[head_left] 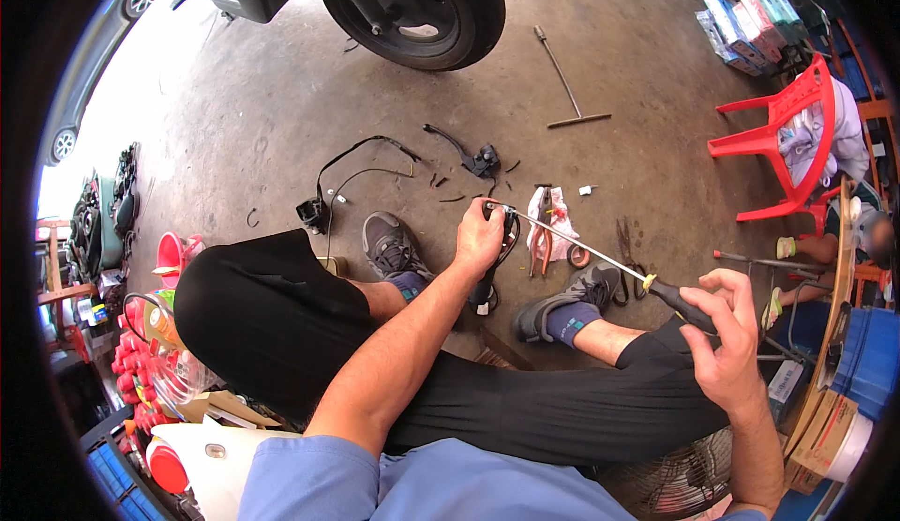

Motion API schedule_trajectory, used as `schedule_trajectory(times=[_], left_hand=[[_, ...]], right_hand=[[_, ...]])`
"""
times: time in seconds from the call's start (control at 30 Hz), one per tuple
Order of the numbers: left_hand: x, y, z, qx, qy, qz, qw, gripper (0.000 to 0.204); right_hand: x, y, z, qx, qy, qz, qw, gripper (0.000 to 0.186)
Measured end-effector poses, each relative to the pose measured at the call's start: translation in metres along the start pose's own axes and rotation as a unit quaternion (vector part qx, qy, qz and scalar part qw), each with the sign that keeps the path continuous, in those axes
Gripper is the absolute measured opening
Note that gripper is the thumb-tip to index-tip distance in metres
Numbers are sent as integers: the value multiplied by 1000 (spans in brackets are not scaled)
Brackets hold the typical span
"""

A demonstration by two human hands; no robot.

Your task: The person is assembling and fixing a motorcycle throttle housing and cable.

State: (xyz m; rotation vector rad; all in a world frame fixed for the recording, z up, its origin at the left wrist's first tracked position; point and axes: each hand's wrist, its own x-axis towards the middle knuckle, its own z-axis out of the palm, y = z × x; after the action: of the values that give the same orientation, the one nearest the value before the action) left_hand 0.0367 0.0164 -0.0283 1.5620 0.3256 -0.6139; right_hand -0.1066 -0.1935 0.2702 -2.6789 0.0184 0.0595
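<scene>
The far end of a black handlebar part [507,240] is gripped in the fingers of the left hand [480,240]; by the right hand [727,338], well to the right of the black part and nearer the body, the handle of a long screwdriver [670,298] is held between thumb and curled fingers, in what looks like a loose grasp. The screwdriver's long axis is laid slantwise, away from the body and leftward, its shaft pointed at the far end of the black part. That end is met beside the left fingertips; whether the tip is seated in anything cannot be told. The black part itself is hung lengthwise toward the body, so that it is crossed at an angle by the shaft. The left hand is placed directly on it, while it is reached from the right only by the screwdriver's length.

Just right of the black part, pliers [543,216] are laid on a crumpled white paper [562,221]; farther right, scissors [625,245] are seen. Beyond the black part, a lever assembly [483,160] is set down, and to its left a black cable [322,174]. Much farther beyond, a T-handled wrench [565,83] and a wheel [450,15] are seen.
</scene>
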Motion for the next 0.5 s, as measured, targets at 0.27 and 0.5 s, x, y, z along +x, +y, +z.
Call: schedule_trajectory(times=[0.27, 0.5], left_hand=[[-3, 1, 2, 104, 49, 50, 992, 33], [6, -13, 3, 151, 87, 111, 978, 34]], right_hand=[[8, 4, -8, 184, -36, 263, 946, 19], [5, 14, -3, 48, -5, 116, 992, 35]])
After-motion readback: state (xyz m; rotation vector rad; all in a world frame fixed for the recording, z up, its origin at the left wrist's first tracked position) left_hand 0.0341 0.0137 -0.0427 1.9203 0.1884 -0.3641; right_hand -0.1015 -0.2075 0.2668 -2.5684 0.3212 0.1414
